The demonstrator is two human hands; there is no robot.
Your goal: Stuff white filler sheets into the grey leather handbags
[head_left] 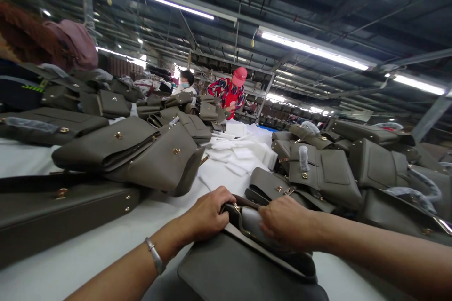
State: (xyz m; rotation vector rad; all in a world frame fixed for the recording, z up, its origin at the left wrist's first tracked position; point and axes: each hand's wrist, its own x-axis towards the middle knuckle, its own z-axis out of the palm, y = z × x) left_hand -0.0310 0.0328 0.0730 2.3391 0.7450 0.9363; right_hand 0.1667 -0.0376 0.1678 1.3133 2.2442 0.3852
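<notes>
In front of me an olive-grey handbag [243, 270] lies on the white table with its mouth open and its flap towards me. My left hand [212, 211] is closed around the left end of the bag's rim, beside a small gold fitting. At the right part of the opening, my right hand [287, 221] has its fingers curled down into the mouth. Its fingertips are hidden, so what they hold does not show. A pale padding piece [251, 221] shows inside the opening, next to those fingers and a gold-toothed zip.
Matching handbags [155, 155] are heaped on the left, and more handbags [318, 169] on the right, some with plastic-wrapped handles. White foam pieces [236, 150] lie scattered between the heaps. Across the table stands a person in a red cap [239, 76]; another person [185, 82] is farther back.
</notes>
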